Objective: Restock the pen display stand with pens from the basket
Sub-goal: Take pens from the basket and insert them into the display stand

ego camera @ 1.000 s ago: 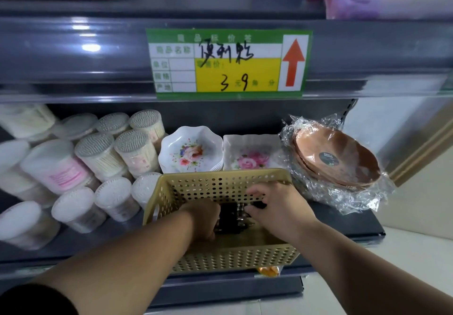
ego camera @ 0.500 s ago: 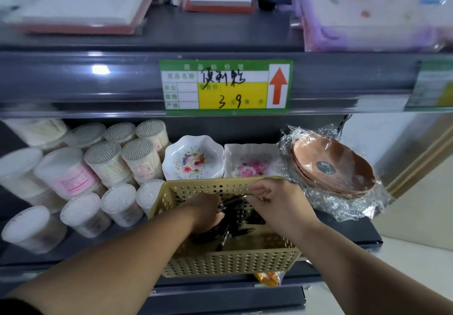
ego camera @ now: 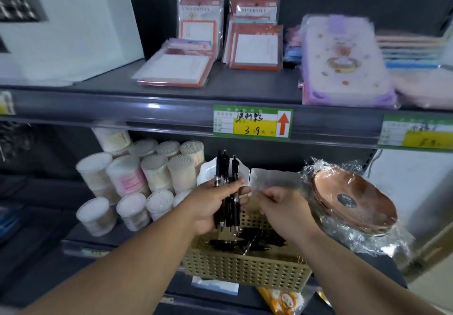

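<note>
A tan perforated basket (ego camera: 245, 269) stands on the lower shelf with several black pens (ego camera: 259, 240) lying in its bottom. My left hand (ego camera: 210, 204) grips a bunch of black pens (ego camera: 226, 167) upright above the basket's far edge. My right hand (ego camera: 284, 207) hovers just right of them over the basket, fingers loosely curled, holding nothing that I can make out. No pen display stand is in view.
Tubs of cotton swabs (ego camera: 137, 180) crowd the lower shelf on the left. Wrapped brown bowls (ego camera: 353, 199) lean on the right; floral dishes (ego camera: 272, 178) sit behind the basket. The upper shelf holds notepads (ego camera: 255, 47) and a purple box (ego camera: 343, 62). A green price tag (ego camera: 252, 123) hangs on the rail.
Both hands were down in the basket gathering pens. My left hand has lifted a bunch of pens out and upright, and the view has tilted up to show the upper shelf.
</note>
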